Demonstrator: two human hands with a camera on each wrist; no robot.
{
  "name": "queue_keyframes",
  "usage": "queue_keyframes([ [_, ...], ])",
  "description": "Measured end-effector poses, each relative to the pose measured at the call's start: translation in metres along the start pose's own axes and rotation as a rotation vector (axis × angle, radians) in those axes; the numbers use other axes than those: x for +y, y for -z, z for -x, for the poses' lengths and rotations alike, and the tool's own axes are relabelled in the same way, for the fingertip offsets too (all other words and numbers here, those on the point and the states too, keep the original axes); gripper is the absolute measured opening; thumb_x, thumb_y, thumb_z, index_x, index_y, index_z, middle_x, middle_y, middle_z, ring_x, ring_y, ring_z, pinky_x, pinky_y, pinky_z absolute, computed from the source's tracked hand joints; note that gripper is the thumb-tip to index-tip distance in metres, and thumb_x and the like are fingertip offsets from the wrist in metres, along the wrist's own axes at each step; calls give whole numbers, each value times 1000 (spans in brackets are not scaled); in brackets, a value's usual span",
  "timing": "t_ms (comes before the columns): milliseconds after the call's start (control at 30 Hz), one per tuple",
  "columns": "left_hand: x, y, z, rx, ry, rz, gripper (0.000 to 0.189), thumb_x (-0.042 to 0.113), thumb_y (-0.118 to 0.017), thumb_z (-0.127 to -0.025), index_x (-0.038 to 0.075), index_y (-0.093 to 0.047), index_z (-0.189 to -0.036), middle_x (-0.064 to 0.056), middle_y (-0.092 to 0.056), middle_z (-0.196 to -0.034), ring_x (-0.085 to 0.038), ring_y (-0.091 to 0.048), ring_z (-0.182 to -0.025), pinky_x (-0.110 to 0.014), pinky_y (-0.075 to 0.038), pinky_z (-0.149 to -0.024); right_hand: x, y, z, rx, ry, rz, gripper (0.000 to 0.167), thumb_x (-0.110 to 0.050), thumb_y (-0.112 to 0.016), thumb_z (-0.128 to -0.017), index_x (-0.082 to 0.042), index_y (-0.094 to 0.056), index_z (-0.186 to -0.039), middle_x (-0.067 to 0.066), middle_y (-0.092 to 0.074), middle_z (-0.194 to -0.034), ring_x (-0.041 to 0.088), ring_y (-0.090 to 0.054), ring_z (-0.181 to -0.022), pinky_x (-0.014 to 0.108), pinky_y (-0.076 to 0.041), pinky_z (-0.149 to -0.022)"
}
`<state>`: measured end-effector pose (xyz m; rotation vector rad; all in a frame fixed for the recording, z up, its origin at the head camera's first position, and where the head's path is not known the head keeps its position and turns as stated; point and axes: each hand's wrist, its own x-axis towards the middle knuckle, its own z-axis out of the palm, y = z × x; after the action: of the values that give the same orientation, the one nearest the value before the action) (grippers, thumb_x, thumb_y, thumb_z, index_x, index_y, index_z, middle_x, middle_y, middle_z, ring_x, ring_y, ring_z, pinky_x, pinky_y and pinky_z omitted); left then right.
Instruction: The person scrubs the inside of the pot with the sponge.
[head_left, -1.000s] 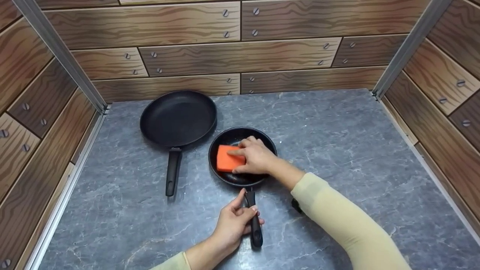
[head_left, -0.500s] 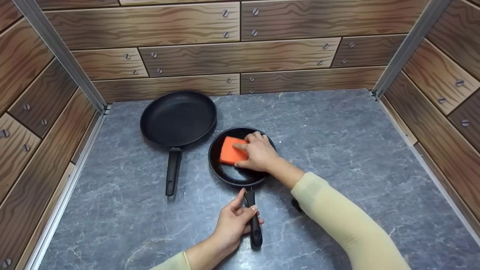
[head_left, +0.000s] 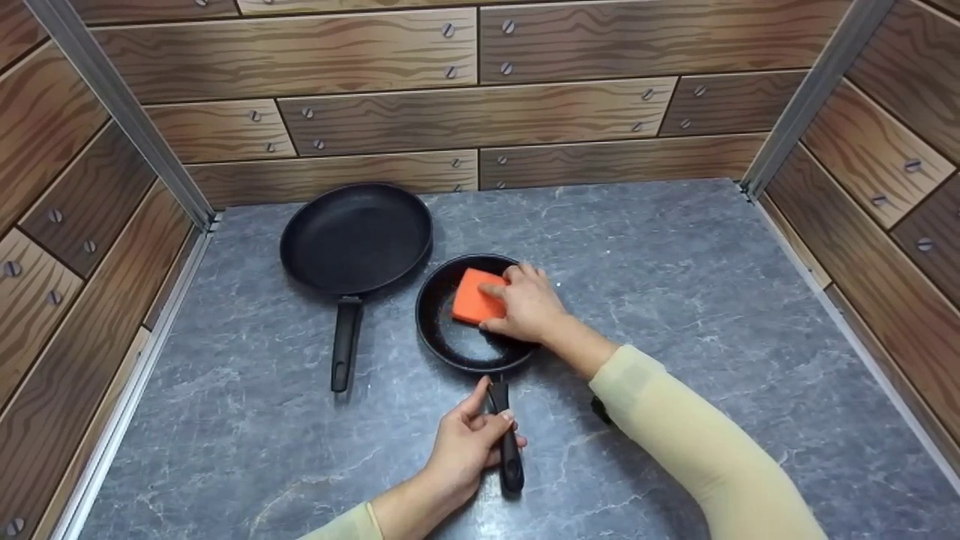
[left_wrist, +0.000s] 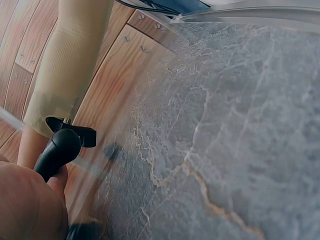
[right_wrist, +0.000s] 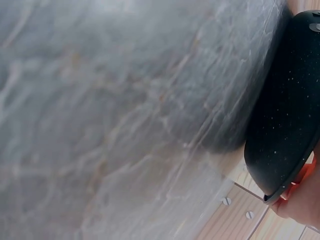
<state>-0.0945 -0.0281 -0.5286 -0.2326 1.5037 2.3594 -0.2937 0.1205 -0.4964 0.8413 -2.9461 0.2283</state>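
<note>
Sponge [head_left: 472, 294] first: in the head view it lies inside the small pan [head_left: 442, 337], toward the far side, with the right hand [head_left: 529, 304] gripping its right part, thumb at the near edge and forefinger on top. The left hand [head_left: 465, 442] has thumb and fingers round the pan's black handle [head_left: 512, 465]. Near both, to the left, the large pan [head_left: 356, 240] rests on the tabletop [head_left: 675, 300]. A hard sideways press with a slack hold on the handle could swivel the small pan, perhaps knocking it into the large one. Compared with half a second ago, sponge and right hand sit slightly farther right; left hand and both pans look unmoved.

Left wrist view: the handle's rounded end juts out beyond the left hand.

Right wrist view: a sliver of orange shows at the pan's rim, though too little is in frame to judge how firm that grip is.
</note>
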Motion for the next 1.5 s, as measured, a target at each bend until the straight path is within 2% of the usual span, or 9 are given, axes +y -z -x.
queue_keyframes([
  [167, 0, 1, 0, 0, -5, -1, 83, 2, -68, -101, 8, -21, -169, -14, -70, -89, -21, -75, -73, -37, -67, -73, 3, 2, 1, 14, 12, 22, 70, -61, -79, -88, -22, -68, -145, 20, -61, -127, 37, -51, -117, 54, -43, -104],
  [367, 1, 3, -2, 1, 0, -2, 83, 3, -68, -102, 8, -21, -169, -14, -70, -90, -22, -75, -73, -37, -67, -73, 5, 8, 7, 40, 20, -41, 72, -61, -79, -89, -21, -66, -147, 20, -60, -130, 37, -50, -117, 53, -43, -105],
  [700, 1, 3, -2, 2, 3, 10, 83, 2, -69, -101, 8, -22, -169, -17, -70, -91, -21, -76, -74, -39, -67, -74, 20, 32, 35, 133, 27, -156, 72, -58, -82, -87, -22, -66, -148, 20, -61, -138, 37, -51, -125, 54, -44, -107],
  [867, 0, 3, -1, -2, -6, 15, 83, 1, -68, -101, 8, -21, -169, -15, -70, -90, -21, -75, -73, -41, -67, -76, 39, 47, 56, 195, 38, -199, 71, -53, -86, -85, -18, -69, -144, 21, -63, -137, 39, -52, -125, 57, -43, -107],
  [1000, -1, 2, 0, -6, -11, 10, 83, 1, -68, -101, 8, -20, -169, -13, -70, -89, -21, -75, -73, -40, -68, -74, 57, 55, 74, 214, 11, -228, 71, -49, -88, -85, -16, -69, -144, 21, -63, -137, 40, -52, -125, 60, -45, -105],
  [1133, -2, 2, 1, -1, -12, 2, 83, 1, -68, -101, 7, -21, -169, -14, -70, -89, -21, -75, -73, -39, -68, -72, 76, 57, 91, 213, -36, -228, 71, -48, -88, -85, -15, -68, -145, 22, -62, -137, 42, -51, -125, 62, -46, -103],
  [1267, -2, 1, 1, 4, -12, 2, 82, 1, -68, -101, 8, -21, -169, -15, -70, -89, -22, -75, -72, -39, -68, -72, 96, 52, 106, 228, -44, -205, 69, -44, -89, -85, -12, -69, -143, 25, -63, -132, 44, -52, -121, 64, -44, -102],
  [1367, -2, 0, 1, 5, -12, 2, 83, 1, -69, -101, 8, -21, -169, -15, -70, -89, -22, -75, -72, -39, -68, -72, 111, 48, 116, 217, -49, -187, 68, -43, -90, -84, -10, -71, -140, 25, -65, -129, 45, -53, -118, 64, -43, -101],
  [1500, -1, 0, 1, 4, -10, 3, 83, 2, -69, -101, 9, -21, -169, -14, -69, -88, -21, -75, -73, -39, -68, -73, 128, 46, 129, 158, -80, -178, 68, -44, -89, -84, -10, -71, -140, 26, -64, -128, 45, -53, -118, 65, -42, -101],
])
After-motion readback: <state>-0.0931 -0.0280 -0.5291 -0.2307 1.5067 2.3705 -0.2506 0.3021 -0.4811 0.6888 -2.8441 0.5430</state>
